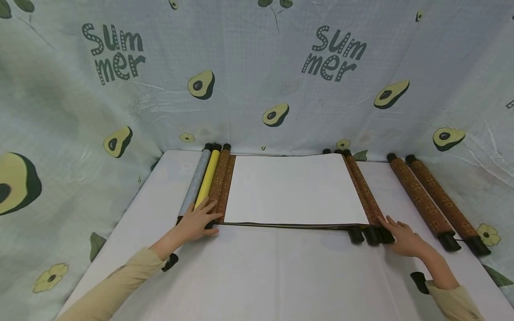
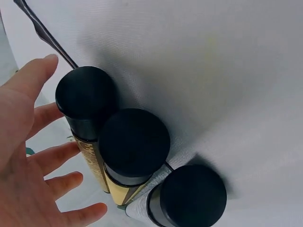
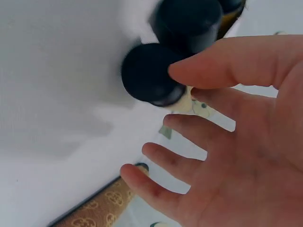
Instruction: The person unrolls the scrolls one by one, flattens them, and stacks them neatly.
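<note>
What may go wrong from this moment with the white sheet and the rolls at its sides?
A push from the left grip might roll the grey cylindrical roll and yellow cylindrical roll, which lie close together.
The white rectangular sheet lies between brown patterned rolls; uneven pressure could skew or crease it.
The right grip is at one brown roll's near end, so pushing there might swing it askew.

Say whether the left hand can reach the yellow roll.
Likely yes: the left hand is near the yellow roll, its far stretch uncovered, though a grey roll and brown roll flank it.
</note>
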The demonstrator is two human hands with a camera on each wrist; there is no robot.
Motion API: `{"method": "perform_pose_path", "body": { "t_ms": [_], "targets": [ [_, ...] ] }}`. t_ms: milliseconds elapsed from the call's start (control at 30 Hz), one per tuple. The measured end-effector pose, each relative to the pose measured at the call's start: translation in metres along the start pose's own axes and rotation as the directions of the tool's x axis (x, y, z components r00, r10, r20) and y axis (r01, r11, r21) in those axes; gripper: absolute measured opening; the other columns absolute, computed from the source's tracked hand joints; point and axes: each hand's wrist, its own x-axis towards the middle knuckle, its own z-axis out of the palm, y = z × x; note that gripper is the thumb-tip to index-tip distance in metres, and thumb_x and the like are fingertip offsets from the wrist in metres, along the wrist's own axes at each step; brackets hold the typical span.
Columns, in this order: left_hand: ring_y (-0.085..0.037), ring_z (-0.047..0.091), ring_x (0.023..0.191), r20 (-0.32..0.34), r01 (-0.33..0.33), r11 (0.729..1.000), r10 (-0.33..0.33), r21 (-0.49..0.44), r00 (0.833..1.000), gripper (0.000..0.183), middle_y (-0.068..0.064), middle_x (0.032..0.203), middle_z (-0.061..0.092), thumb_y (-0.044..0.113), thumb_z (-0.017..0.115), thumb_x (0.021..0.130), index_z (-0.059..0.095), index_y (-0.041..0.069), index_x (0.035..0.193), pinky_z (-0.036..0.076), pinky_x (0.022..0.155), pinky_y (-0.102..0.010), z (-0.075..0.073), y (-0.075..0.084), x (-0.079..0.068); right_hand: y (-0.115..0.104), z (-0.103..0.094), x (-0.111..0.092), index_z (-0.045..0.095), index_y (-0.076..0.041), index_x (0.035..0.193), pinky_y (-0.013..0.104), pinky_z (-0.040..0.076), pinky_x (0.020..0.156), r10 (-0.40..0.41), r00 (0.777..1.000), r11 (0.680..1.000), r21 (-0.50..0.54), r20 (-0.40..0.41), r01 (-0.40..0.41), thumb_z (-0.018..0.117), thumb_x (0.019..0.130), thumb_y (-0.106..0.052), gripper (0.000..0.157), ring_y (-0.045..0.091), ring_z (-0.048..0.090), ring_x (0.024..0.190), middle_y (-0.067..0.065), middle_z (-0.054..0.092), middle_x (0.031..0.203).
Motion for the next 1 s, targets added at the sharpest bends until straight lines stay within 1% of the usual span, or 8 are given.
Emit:
{"method": "perform_pose_path", "body": {
  "t_ms": [167, 300, 433, 533, 667, 733, 867, 1000],
  "targets": [
    [-0.041, 0.027, 0.129, -0.030, 0.013, 1.000, -0.013, 0.020, 0.999, 0.044, -0.017, 0.135, 0.042, 0.039, 0.058, 0.083, 0.057, 0.016, 0.120, 0.028, 0.094, -0.064, -0.001, 0.004, -0.002, 0.007, -0.006, -0.002, 0.031, 0.012, 0.131, 0.064, 0.037, 0.072, -0.018, 0.996, 1.000, -0.004, -0.085, 0.018, 0.055, 0.068, -0.002, 0.069, 0.061, 0.031, 0.108, 0.042, 0.030, 0.128],
    [-0.041, 0.028, 0.129, -0.055, 0.016, 1.000, -0.016, 0.002, 0.998, 0.041, -0.017, 0.135, 0.042, 0.036, 0.058, 0.084, 0.058, 0.015, 0.119, 0.029, 0.093, -0.065, -0.002, 0.007, -0.003, 0.017, -0.007, -0.002, 0.035, 0.017, 0.126, 0.051, 0.041, 0.070, -0.025, 0.991, 1.000, 0.009, -0.135, 0.026, 0.056, 0.067, -0.003, 0.066, 0.056, 0.043, 0.101, 0.044, 0.032, 0.125],
    [-0.039, 0.029, 0.129, -0.113, -0.017, 0.999, 0.011, -0.050, 0.994, 0.041, -0.018, 0.134, 0.044, 0.036, 0.058, 0.084, 0.059, 0.013, 0.117, 0.029, 0.092, -0.065, -0.006, 0.013, -0.005, 0.024, -0.009, -0.004, 0.035, 0.019, 0.124, 0.055, 0.041, 0.076, 0.009, 0.987, 0.999, 0.040, -0.158, -0.003, 0.057, 0.071, -0.004, 0.062, 0.055, 0.043, 0.102, 0.046, 0.031, 0.123],
    [-0.036, 0.026, 0.132, -0.175, -0.062, 0.996, 0.049, -0.066, 0.983, 0.042, -0.017, 0.136, 0.042, 0.042, 0.052, 0.087, 0.058, 0.015, 0.118, 0.028, 0.093, -0.065, 0.001, 0.010, -0.003, 0.030, -0.011, -0.005, 0.036, 0.020, 0.122, 0.062, 0.035, 0.082, 0.055, 0.981, 0.998, 0.050, -0.186, -0.046, 0.056, 0.076, -0.007, 0.058, 0.059, 0.034, 0.106, 0.046, 0.032, 0.122],
    [-0.039, 0.028, 0.130, -0.193, -0.081, 0.994, 0.065, -0.076, 0.979, 0.039, -0.016, 0.135, 0.042, 0.039, 0.052, 0.087, 0.059, 0.015, 0.117, 0.030, 0.094, -0.061, 0.001, 0.015, 0.001, 0.041, -0.011, -0.006, 0.039, 0.021, 0.118, 0.062, 0.035, 0.082, 0.120, 0.962, 0.992, 0.062, -0.245, -0.108, 0.053, 0.081, -0.011, 0.052, 0.059, 0.036, 0.105, 0.046, 0.035, 0.118],
    [-0.042, 0.033, 0.126, -0.189, -0.083, 0.992, 0.064, -0.094, 0.980, 0.036, -0.019, 0.131, 0.047, 0.031, 0.058, 0.085, 0.060, 0.011, 0.114, 0.033, 0.093, -0.060, -0.009, 0.025, 0.001, 0.048, -0.010, -0.006, 0.040, 0.022, 0.116, 0.061, 0.036, 0.082, 0.146, 0.951, 0.989, 0.063, -0.272, -0.134, 0.052, 0.082, -0.013, 0.050, 0.058, 0.037, 0.103, 0.045, 0.038, 0.116],
    [-0.043, 0.039, 0.121, -0.256, -0.145, 0.985, 0.117, -0.093, 0.960, 0.033, -0.020, 0.126, 0.051, 0.028, 0.060, 0.084, 0.062, 0.011, 0.112, 0.036, 0.092, -0.058, -0.010, 0.031, 0.007, 0.061, -0.010, -0.003, 0.042, 0.024, 0.112, 0.060, 0.037, 0.080, 0.166, 0.929, 0.986, 0.056, -0.330, -0.156, 0.052, 0.082, -0.012, 0.047, 0.057, 0.040, 0.100, 0.044, 0.041, 0.112],
    [-0.042, 0.045, 0.117, -0.320, -0.198, 0.978, 0.166, -0.069, 0.933, 0.030, -0.019, 0.123, 0.054, 0.025, 0.061, 0.083, 0.062, 0.012, 0.110, 0.039, 0.091, -0.055, -0.010, 0.038, 0.013, 0.069, -0.013, 0.000, 0.042, 0.025, 0.111, 0.059, 0.037, 0.079, 0.172, 0.924, 0.985, 0.057, -0.341, -0.162, 0.050, 0.082, -0.010, 0.047, 0.057, 0.041, 0.097, 0.045, 0.042, 0.110]
  ]
}}
